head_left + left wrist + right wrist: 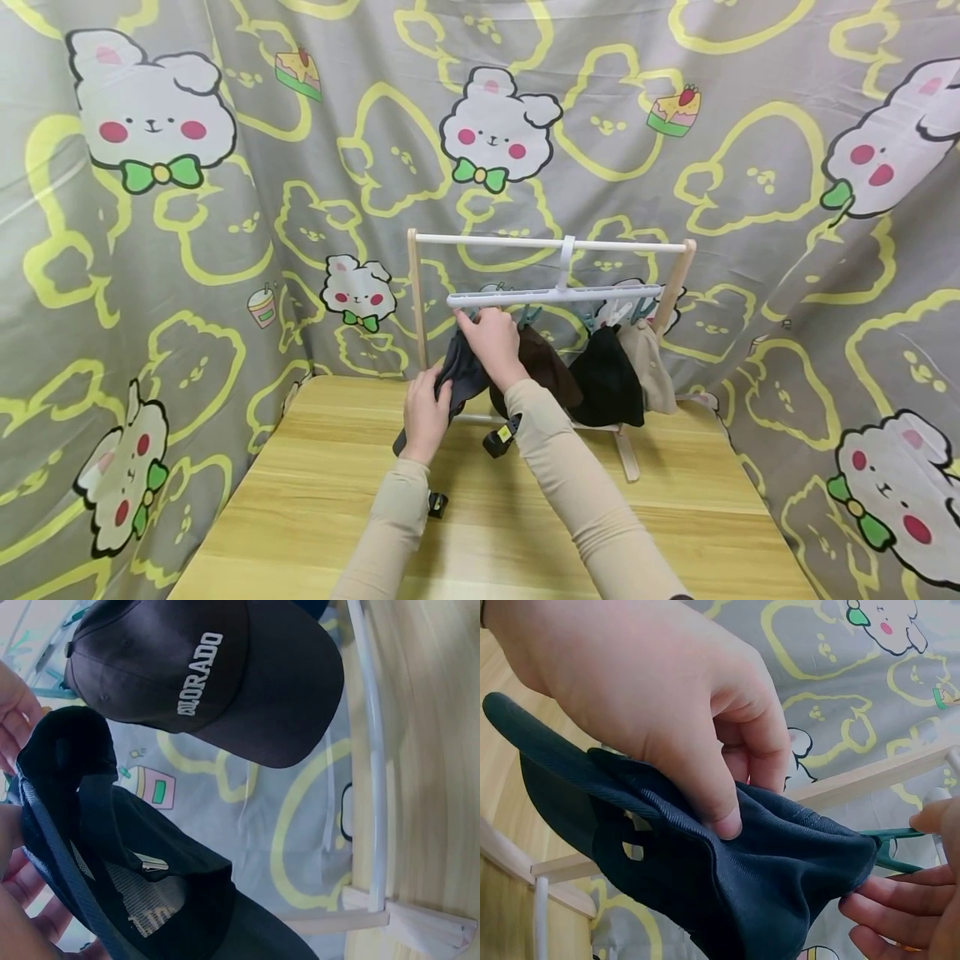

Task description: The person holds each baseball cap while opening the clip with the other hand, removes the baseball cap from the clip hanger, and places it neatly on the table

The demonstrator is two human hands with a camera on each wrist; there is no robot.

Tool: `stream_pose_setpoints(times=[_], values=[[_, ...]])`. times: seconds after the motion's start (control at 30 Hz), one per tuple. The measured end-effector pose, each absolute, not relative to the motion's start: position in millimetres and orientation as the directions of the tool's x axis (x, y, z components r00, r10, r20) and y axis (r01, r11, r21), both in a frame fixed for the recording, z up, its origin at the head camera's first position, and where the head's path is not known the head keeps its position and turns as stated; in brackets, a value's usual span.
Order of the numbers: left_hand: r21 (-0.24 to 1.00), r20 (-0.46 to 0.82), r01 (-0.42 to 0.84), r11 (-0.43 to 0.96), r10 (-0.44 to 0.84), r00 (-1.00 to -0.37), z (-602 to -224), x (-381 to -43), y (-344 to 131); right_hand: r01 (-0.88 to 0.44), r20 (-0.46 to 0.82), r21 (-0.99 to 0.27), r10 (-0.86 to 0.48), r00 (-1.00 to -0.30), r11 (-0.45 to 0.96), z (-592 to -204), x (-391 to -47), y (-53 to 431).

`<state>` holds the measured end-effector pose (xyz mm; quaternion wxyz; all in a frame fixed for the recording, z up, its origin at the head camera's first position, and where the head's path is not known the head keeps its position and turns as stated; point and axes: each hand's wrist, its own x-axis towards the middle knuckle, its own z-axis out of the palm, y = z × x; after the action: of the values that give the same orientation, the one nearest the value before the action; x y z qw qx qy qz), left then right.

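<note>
A dark navy cap is between my hands below the left end of the white hanger. My left hand grips it, the thumb pressed on the folded cloth. In the left wrist view the cap's open inside and lining label show. At the crown end, my right hand pinches a teal clothespin, thumb on one side and fingers on the other. The clothespin's tip is right at the cap's cloth. Beside it hangs a brown cap with white lettering.
The hanger hooks over the top bar of a wooden rack standing on the wood-grain table. To the right hang a black cap and a beige cap from clothespins. A patterned curtain surrounds the table.
</note>
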<state>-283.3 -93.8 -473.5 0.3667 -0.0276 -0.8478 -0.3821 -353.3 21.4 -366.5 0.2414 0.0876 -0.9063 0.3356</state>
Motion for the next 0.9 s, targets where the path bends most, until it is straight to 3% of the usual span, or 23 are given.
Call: stream_pose_setpoints(times=[0.43,0.9], values=[[0.618,0.666,0.350,0.705,-0.232,-0.709,-475.4,-282.9,-94.7,-0.314,0.478,-0.622,0.031,-0.878,0.718,-365.7,-350.8,20.3],[0.627,0.678,0.358,0.692,-0.258,-0.688,-486.1,-283.6,-103.5,-0.368,0.536,-0.643,0.051,-0.843,0.672,-376.2,-353.4,20.5]])
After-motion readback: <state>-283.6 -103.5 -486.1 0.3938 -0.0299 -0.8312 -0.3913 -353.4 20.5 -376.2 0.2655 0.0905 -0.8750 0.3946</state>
